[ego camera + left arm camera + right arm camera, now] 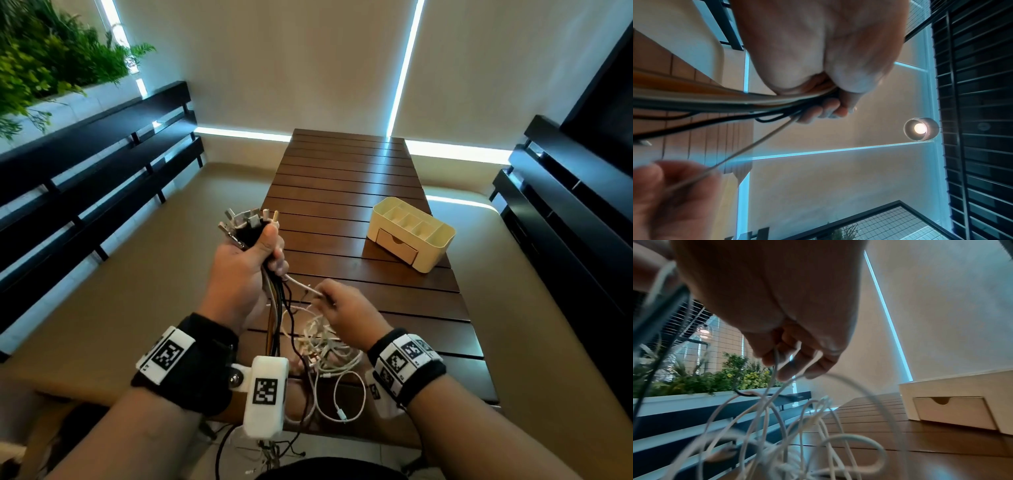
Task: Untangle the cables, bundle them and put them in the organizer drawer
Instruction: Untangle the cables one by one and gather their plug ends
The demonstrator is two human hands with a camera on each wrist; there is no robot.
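Note:
My left hand [253, 260] grips a bunch of cables [248, 224] upright, their plugs fanned out above the fist; in the left wrist view the cables [719, 100] run from the curled fingers [830, 110]. My right hand [339, 308] pinches one white cable [303, 286] stretched taut from the left fist, also the thin white cable [756, 144]. A tangle of white and dark cables [322, 346] hangs below onto the table edge; loops of the tangle [797, 426] fill the right wrist view under the fingers [797, 363]. The cream organizer [412, 233] stands at the right, drawer [397, 243] closed.
The slatted wooden table [346, 178] stretches ahead. Dark benches [96, 178] flank the left side and dark furniture [575, 212] the right. A planter with greenery [51, 58] sits at the far left. Some cable ends dangle off the near table edge toward the floor [270, 452].

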